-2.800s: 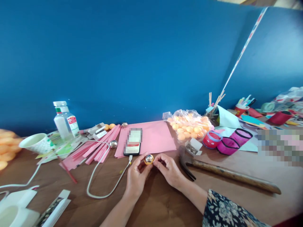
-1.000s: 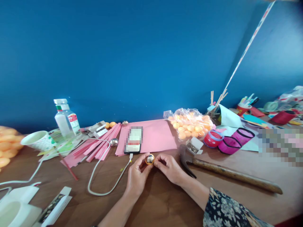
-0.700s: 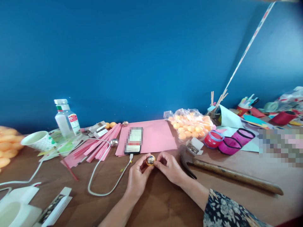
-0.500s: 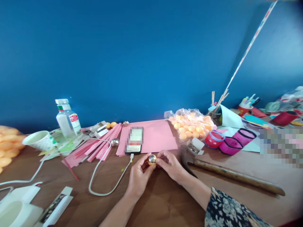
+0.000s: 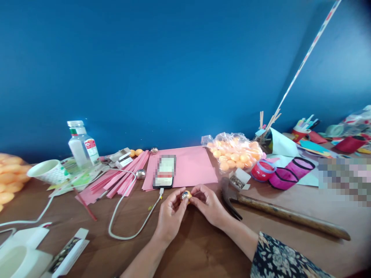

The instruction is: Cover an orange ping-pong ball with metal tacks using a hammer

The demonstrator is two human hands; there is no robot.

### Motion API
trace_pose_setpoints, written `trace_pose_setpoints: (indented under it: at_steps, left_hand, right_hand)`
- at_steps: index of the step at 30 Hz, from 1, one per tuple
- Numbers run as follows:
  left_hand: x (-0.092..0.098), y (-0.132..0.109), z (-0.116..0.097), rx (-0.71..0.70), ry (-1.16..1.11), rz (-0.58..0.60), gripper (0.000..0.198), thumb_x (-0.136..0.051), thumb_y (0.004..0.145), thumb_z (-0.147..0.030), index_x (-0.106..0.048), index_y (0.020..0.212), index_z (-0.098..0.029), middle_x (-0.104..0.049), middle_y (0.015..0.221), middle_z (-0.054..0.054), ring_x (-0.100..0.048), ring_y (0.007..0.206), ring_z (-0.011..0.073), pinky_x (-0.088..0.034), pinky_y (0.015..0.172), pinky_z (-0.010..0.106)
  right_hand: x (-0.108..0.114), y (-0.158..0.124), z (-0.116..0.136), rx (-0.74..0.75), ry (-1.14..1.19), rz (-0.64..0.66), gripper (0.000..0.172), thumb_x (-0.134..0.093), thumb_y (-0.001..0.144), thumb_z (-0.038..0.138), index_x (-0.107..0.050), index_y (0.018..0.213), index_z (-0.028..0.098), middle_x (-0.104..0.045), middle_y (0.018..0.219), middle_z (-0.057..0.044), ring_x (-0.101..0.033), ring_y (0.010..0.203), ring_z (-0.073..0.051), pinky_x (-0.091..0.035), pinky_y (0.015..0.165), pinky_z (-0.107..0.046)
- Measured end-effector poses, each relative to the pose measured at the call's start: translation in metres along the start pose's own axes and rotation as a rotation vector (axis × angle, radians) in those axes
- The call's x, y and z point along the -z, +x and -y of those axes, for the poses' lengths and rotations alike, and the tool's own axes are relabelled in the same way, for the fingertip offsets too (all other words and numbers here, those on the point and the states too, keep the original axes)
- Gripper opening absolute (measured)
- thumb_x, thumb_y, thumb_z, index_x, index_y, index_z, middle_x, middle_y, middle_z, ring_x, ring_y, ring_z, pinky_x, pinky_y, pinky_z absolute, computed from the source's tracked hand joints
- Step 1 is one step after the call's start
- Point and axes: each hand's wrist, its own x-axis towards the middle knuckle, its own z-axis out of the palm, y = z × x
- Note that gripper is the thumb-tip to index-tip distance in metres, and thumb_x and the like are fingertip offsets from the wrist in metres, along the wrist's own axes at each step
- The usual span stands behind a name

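Both hands meet over the brown table just below the phone [image 5: 164, 172]. My left hand [image 5: 170, 216] pinches a small orange ball [image 5: 186, 195] that has a shiny silver cap on it. My right hand [image 5: 209, 205] is closed on the same ball from the right, fingertips curled against it. A claw hammer [image 5: 278, 213] lies just right of my right hand. A small open box of metal tacks [image 5: 238, 180] sits behind the hammer head.
Pink paper sheet [image 5: 191, 166] and pink strips [image 5: 121, 175] lie behind the hands. A bag of orange balls [image 5: 234, 152], pink and red paper cups [image 5: 282, 173], a bottle [image 5: 80, 144], a paper cup [image 5: 48, 172], a white charging cable [image 5: 124, 220] and white boxes [image 5: 34, 255] surround them.
My fingers have closed further round the orange ball and turned it, so less of the silver cap shows. Both hands stay in the same spot.
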Motion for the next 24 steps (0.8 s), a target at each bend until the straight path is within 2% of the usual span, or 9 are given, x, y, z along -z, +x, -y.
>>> trace_pose_setpoints:
  at_steps: [7, 12, 19, 24]
  left_hand:
    - [0.002, 0.001, 0.002, -0.004, -0.008, 0.019, 0.039, -0.059, 0.075, -0.033, -0.059, 0.11, -0.015, -0.066, 0.108, 0.01, -0.061, 0.099, 0.0237, -0.048, 0.088, 0.038]
    - [0.005, 0.002, 0.005, -0.018, 0.038, -0.037, 0.037, -0.054, 0.078, -0.035, -0.061, 0.109, -0.016, -0.061, 0.117, 0.01, -0.056, 0.107, 0.0247, -0.047, 0.089, 0.037]
    - [0.001, 0.0, 0.0, -0.027, 0.054, -0.034, 0.037, -0.056, 0.077, -0.034, -0.059, 0.109, -0.017, -0.062, 0.116, 0.009, -0.058, 0.105, 0.0234, -0.047, 0.089, 0.035]
    - [-0.001, -0.002, -0.006, -0.041, 0.059, 0.0, 0.036, -0.06, 0.075, -0.031, -0.06, 0.107, -0.017, -0.066, 0.109, 0.008, -0.059, 0.103, 0.023, -0.047, 0.09, 0.034]
  right_hand:
    - [0.0, 0.0, -0.004, 0.027, -0.005, -0.005, 0.013, -0.052, 0.082, 0.028, -0.053, 0.091, 0.018, -0.061, 0.087, -0.003, -0.06, 0.077, -0.015, -0.049, 0.071, -0.027]
    - [0.0, 0.0, -0.006, 0.022, -0.006, -0.022, 0.015, -0.05, 0.084, 0.029, -0.054, 0.094, 0.019, -0.062, 0.092, -0.005, -0.061, 0.083, -0.016, -0.049, 0.075, -0.028]
    - [-0.001, -0.001, -0.001, 0.036, 0.025, -0.005, 0.022, -0.053, 0.082, 0.031, -0.054, 0.099, 0.018, -0.062, 0.097, -0.006, -0.061, 0.085, -0.016, -0.049, 0.078, -0.029]
    - [-0.001, -0.001, 0.0, 0.047, -0.003, -0.001, 0.02, -0.053, 0.083, 0.029, -0.055, 0.099, 0.018, -0.063, 0.096, -0.006, -0.06, 0.084, -0.016, -0.049, 0.076, -0.028]
